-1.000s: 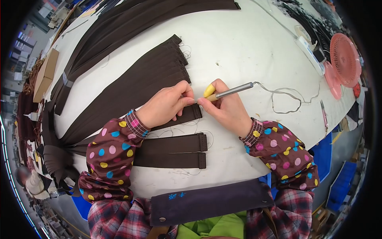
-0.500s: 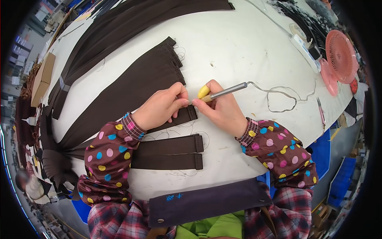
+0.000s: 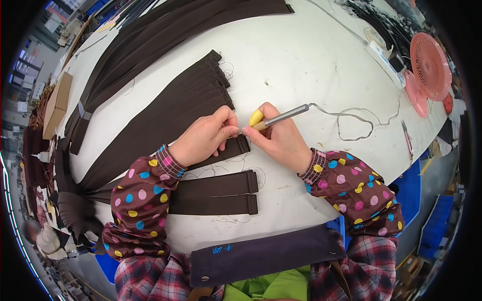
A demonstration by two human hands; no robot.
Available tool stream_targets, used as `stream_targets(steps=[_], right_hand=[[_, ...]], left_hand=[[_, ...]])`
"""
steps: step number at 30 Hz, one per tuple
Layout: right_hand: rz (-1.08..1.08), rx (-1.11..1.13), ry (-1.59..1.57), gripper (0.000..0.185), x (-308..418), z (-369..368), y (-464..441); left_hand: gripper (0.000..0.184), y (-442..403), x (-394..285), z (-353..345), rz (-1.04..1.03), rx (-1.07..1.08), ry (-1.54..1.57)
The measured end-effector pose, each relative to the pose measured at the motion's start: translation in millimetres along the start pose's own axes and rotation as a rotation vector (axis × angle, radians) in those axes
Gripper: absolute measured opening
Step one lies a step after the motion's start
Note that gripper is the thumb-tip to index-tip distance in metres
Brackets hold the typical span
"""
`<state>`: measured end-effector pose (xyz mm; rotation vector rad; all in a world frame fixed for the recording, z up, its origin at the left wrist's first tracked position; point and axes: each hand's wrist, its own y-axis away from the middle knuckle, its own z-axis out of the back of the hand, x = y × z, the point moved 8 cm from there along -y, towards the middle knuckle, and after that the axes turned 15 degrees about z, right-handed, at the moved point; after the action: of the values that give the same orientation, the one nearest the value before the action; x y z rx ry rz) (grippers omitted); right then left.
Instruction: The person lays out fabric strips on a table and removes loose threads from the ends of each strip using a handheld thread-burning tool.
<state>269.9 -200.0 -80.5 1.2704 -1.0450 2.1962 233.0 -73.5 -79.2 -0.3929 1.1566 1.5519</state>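
My right hand [image 3: 283,139] is closed around a corded pen-shaped tool [image 3: 286,115] with a grey metal barrel and a wooden-coloured front, like a soldering iron. A yellow finger cot [image 3: 256,117] covers one fingertip. My left hand [image 3: 203,138] is pinched shut at the tool's front end; what lies between its fingertips is too small to make out. Beneath it is the end of a dark brown strap [image 3: 236,148]. A fan of similar straps [image 3: 165,108] spreads behind the hand, loose threads at their ends. Two more strap ends [image 3: 216,194] lie nearer me.
Another long bundle of brown straps [image 3: 165,30] crosses the back of the white table [image 3: 301,65]. On the right are a pink fan [image 3: 430,65], a white power strip [image 3: 384,64] and small tweezers-like tool [image 3: 406,138]. The cord [image 3: 346,111] loops across the table. A person [image 3: 47,238] is at far left.
The view has shifted slightly. Both hands keep nearly the same position, fingertips close together at the strap's end.
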Motion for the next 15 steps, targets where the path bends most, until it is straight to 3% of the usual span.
stream_targets(steps=[5, 8, 9, 12, 15], right_hand=[[0.015, -0.079, -0.043, 0.025, 6, 6, 0], [-0.025, -0.149, -0.095, 0.023, 7, 16, 1], [-0.019, -0.159, -0.107, 0.023, 5, 17, 1], [0.000, -0.182, -0.100, 0.021, -5, 26, 3], [-0.012, -0.168, -0.047, 0.019, 4, 26, 3]], left_hand=[[0.014, 0, 2, 4, 0.051, -0.017, 0.083], [0.018, 3, -3, 3, 0.130, 0.001, -0.080], [0.023, 5, -16, 4, -0.086, -0.081, -0.147], [0.024, 4, -26, -1, -0.165, -0.156, -0.401], [0.018, -4, -28, -6, -0.148, -0.162, -0.413]])
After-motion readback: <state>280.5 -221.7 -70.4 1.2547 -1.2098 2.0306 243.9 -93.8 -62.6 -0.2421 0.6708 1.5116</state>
